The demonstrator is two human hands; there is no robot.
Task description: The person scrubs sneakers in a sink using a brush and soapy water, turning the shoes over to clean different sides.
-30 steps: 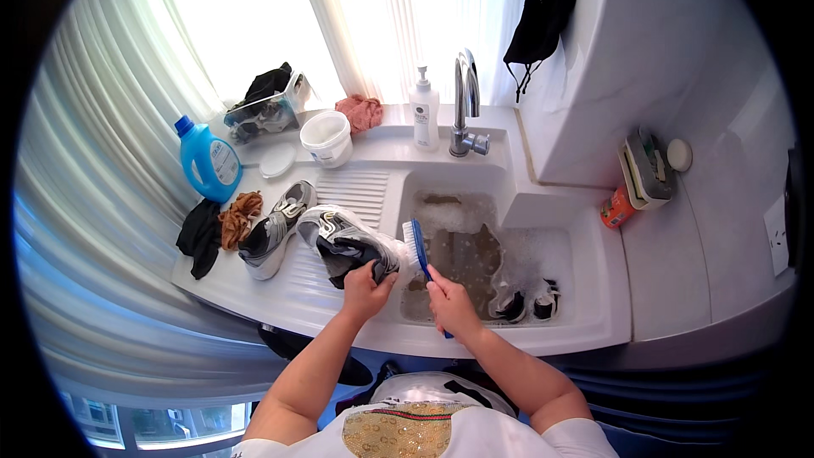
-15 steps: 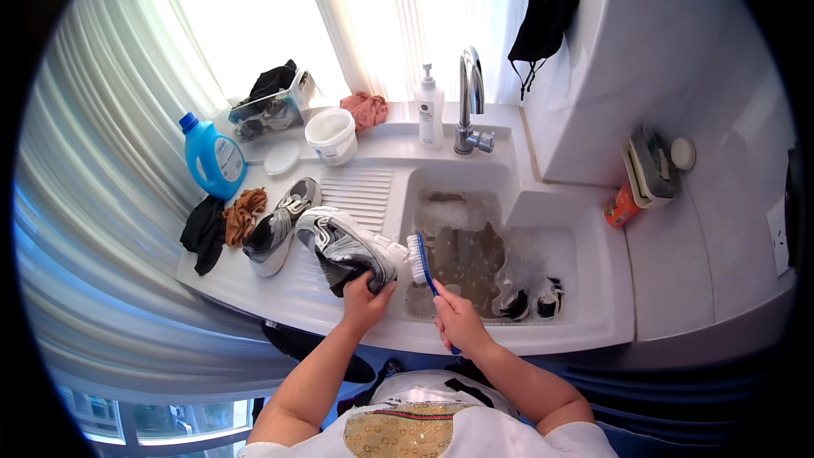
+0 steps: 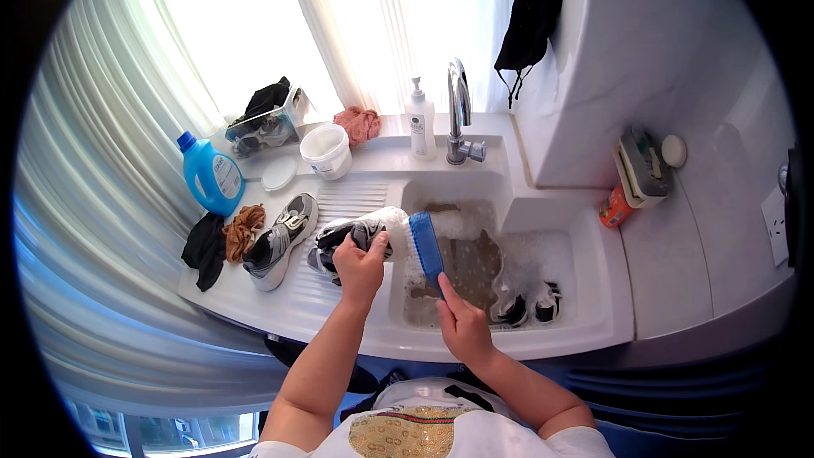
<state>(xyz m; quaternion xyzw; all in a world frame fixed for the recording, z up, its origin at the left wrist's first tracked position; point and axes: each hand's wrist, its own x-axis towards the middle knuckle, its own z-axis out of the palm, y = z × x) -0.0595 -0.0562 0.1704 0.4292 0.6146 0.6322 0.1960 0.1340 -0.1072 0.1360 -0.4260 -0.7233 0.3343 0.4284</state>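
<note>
A grey and white sneaker (image 3: 343,233) is gripped in my left hand (image 3: 359,270) at the left rim of the sink, its pale, sudsy sole turned to the right. My right hand (image 3: 465,326) holds a blue scrub brush (image 3: 427,248) by its handle, the white bristles against or very close to the sole. The matching sneaker (image 3: 283,237) rests on the ribbed drainboard (image 3: 352,195) to the left. In the sink (image 3: 585,288), murky, foamy water holds black and white shoes (image 3: 534,309), partly under the surface.
At the left stand a blue detergent bottle (image 3: 212,175) and a white tub (image 3: 326,153), with brown (image 3: 244,231) and black cloths (image 3: 203,253) nearby. A pump bottle (image 3: 420,125) and chrome faucet (image 3: 459,114) rise behind the sink. An orange container (image 3: 617,209) is at the right.
My left hand has turned the sneaker so its sole faces the brush more. The brush has rolled to show its broad blue back. The view has shifted slightly.
</note>
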